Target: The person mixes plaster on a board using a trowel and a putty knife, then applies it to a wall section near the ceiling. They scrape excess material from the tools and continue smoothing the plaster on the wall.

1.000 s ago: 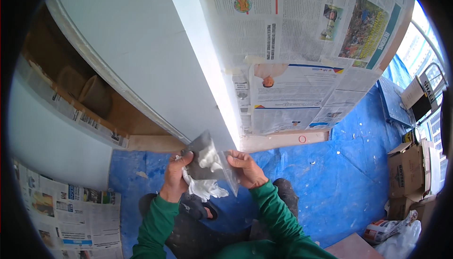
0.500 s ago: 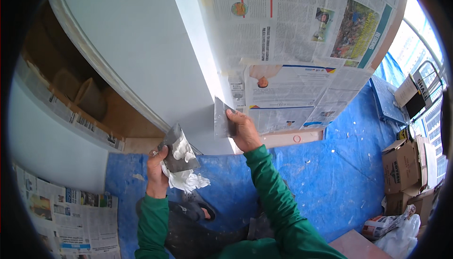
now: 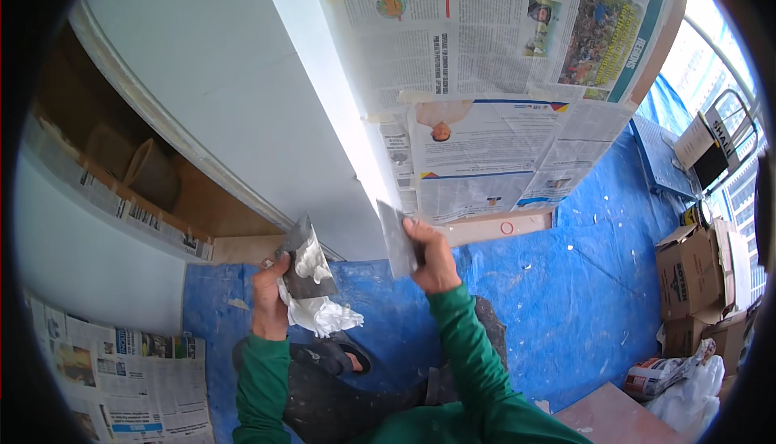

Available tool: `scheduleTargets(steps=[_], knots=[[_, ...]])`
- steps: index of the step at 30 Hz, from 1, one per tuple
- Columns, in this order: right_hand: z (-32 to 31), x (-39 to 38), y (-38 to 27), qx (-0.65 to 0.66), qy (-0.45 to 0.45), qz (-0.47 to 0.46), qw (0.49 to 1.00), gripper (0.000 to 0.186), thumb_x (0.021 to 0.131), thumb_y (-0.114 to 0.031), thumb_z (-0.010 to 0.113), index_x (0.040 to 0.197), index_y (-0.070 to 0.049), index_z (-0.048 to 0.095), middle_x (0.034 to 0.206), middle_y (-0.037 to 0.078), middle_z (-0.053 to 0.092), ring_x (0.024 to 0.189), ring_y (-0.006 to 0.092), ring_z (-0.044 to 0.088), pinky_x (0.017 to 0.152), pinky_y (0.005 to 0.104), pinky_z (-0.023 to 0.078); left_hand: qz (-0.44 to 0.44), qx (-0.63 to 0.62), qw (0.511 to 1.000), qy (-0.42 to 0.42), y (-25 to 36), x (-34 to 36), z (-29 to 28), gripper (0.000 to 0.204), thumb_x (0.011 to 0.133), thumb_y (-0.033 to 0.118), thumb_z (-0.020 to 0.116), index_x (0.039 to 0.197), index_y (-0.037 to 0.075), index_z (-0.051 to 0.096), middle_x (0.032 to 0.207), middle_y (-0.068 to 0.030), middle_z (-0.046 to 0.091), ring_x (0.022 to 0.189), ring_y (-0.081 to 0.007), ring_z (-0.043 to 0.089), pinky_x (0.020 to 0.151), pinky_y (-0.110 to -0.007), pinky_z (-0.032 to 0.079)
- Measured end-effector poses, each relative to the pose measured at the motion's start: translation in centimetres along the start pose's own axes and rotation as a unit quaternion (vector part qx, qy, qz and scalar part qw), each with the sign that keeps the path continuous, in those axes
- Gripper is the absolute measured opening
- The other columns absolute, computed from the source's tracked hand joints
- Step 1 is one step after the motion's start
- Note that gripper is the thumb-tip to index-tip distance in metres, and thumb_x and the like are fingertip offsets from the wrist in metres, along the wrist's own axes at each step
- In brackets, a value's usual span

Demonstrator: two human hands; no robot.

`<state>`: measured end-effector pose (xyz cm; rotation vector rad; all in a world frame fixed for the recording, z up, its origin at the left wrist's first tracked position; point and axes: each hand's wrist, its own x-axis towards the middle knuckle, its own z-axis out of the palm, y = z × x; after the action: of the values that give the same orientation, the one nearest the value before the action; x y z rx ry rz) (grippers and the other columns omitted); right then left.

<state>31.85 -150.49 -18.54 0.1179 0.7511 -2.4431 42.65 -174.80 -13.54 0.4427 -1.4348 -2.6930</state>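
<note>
My left hand (image 3: 270,294) is closed on a thin, dark metal plate (image 3: 305,284) carrying white paste (image 3: 310,260); a crumpled white material (image 3: 326,316) hangs below it. My right hand (image 3: 435,260) grips a flat metal blade (image 3: 394,235), slightly blurred, beside the lower part of a white panel's bright edge (image 3: 360,157); whether it touches the edge I cannot tell. The white panel face (image 3: 210,96) rises between a dark cabinet opening and a newspaper-covered surface (image 3: 493,153).
Blue sheeting (image 3: 566,306) covers the floor. Newspaper (image 3: 121,363) lies at lower left. At right are cardboard boxes (image 3: 687,278), plastic bags (image 3: 683,395), a step stool (image 3: 703,149) and a blue board (image 3: 659,157). An open cabinet (image 3: 174,185) holds a container. My legs are below.
My right hand has moved away from the left, rose with the blade to the panel's edge, then came somewhat down. My left hand moved slightly leftward with the plate.
</note>
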Motion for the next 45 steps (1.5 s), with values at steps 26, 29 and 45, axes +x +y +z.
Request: scheduleTargets(steps=[26, 29, 45], knots=[[7.9, 0.7, 8.8, -0.284, 0.254, -0.417, 0.825, 0.026, 0.092, -0.01, 0.058, 0.116, 0.0, 0.064, 0.098, 0.014, 0.065, 0.082, 0.02, 0.062, 0.073, 0.0308, 0.049, 0.224, 0.038, 0.959, 0.168, 4.5, 0.0, -2.8, 0.03, 0.095, 0.03, 0.058, 0.109, 0.004, 0.063, 0.092, -0.0047, 0.063, 0.078, -0.0166, 0.062, 0.068, -0.031, 0.051], [10.0, 1.6, 9.1, -0.278, 0.262, -0.429, 0.818, 0.031, 0.09, -0.005, 0.059, 0.121, 0.0, 0.062, 0.106, 0.016, 0.061, 0.087, 0.0237, 0.062, 0.075, 0.0323, 0.05, 0.24, 0.039, 0.956, 0.164, 4.7, 0.2, -4.0, 0.029, 0.095, 0.031, 0.058, 0.107, 0.004, 0.063, 0.088, -0.0046, 0.062, 0.072, -0.0161, 0.061, 0.062, -0.031, 0.051], [5.3, -2.8, 8.5, -0.319, 0.199, -0.365, 0.852, 0.024, 0.088, -0.004, 0.059, 0.111, 0.0, 0.065, 0.099, 0.013, 0.064, 0.084, 0.0206, 0.062, 0.073, 0.0308, 0.049, 0.166, 0.021, 0.979, 0.117, 3.4, 0.0, -2.3, 0.034, 0.091, 0.023, 0.062, 0.117, 0.001, 0.061, 0.109, -0.0066, 0.065, 0.099, -0.0195, 0.062, 0.088, -0.032, 0.047]])
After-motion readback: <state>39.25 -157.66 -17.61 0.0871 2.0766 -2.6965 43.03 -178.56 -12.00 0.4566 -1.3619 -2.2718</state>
